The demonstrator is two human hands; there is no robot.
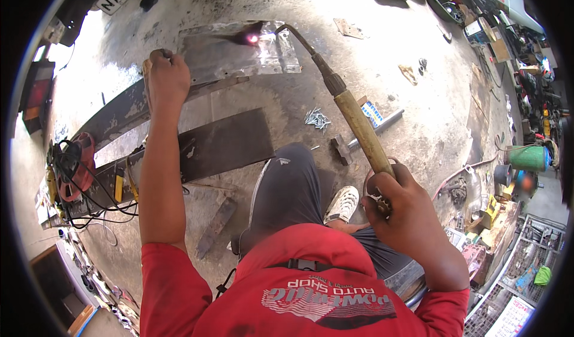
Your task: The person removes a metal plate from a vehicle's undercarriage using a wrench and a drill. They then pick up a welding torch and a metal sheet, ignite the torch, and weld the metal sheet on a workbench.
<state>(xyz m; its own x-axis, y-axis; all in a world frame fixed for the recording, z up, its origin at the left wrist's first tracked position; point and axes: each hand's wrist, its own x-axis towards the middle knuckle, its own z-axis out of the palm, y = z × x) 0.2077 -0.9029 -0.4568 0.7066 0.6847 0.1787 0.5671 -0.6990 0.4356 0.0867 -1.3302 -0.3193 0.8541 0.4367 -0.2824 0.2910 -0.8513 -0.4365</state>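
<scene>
My right hand is wrapped around the base of a gas welding torch with a long tan handle. The torch's thin bent tip points left over a thin silvery metal sheet. A pink-white glow shines on the sheet, with a dark scorched patch beside it. My left hand is closed in a fist at the sheet's left end. A brownish edge shows along its outer side, but what the fingers grip is hidden. Below the sheet lie long dark metal bars, one just right of my left forearm.
Near my knee are a hammer, a heap of screws or nails and a small blue-white box. A red reel with black cables sits at left. A green cylinder, a hose and wire racks stand at right.
</scene>
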